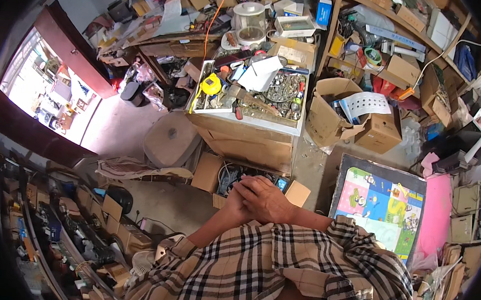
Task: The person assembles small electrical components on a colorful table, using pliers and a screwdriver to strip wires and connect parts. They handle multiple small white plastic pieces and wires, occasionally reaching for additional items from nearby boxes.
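Note:
Clasped together in front of my body are my left hand (236, 206) and my right hand (273, 201). The right one lies over the left, its fingers wrapped across it. Left fingers look folded against the right hand, though partly covered; no object shows in either hand. Below and beyond them is an open cardboard box (208, 172) on the floor, with dark items and cables inside. Farther ahead, a shallow tray (209, 113) full of small metal parts rests on a large carton (241, 141). In it are a yellow tape measure (211, 84) and a hammer-like wooden-handled tool (257, 104).
A round-cornered stool (171, 137) stands at left, near an open door (71, 52). On the right are open cartons (332, 109), a low table with a cartoon-patterned top (382, 199), and a pink cushion-like thing (435, 214). Cluttered shelves (62, 232) run along the lower left.

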The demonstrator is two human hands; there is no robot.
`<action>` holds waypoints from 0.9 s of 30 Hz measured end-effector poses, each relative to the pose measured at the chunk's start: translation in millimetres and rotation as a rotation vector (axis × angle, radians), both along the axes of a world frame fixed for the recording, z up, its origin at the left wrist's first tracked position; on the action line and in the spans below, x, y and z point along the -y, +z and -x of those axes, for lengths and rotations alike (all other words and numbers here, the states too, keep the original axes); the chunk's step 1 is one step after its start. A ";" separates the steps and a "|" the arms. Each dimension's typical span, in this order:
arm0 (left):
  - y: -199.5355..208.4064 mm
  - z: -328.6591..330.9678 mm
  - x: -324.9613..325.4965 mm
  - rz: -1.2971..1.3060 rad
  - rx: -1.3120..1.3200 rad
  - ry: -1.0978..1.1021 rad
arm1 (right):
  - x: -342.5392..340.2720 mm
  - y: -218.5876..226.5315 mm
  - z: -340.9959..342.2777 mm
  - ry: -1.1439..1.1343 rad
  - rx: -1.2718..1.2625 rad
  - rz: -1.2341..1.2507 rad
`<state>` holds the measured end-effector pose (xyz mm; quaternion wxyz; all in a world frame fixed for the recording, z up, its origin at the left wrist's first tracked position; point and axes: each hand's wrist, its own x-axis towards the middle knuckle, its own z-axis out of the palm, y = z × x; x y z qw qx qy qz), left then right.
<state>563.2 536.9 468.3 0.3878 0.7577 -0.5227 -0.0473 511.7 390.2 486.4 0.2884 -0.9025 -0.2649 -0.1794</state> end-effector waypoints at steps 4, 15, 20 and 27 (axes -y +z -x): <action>13.3 22.7 -2.3 -0.172 -0.101 0.059 | -0.7 -0.3 17.2 0.014 -0.051 -0.133; -23.4 43.1 -13.0 0.661 -2.266 0.143 | 41.8 -9.1 -3.2 -0.237 -0.197 -0.392; -33.4 46.2 -51.8 0.688 -2.307 0.152 | 40.8 -26.7 -9.7 -0.175 -0.431 -0.328; -47.6 31.6 -98.6 0.778 -2.267 0.055 | 19.9 -53.6 -24.9 -0.030 -0.639 -0.149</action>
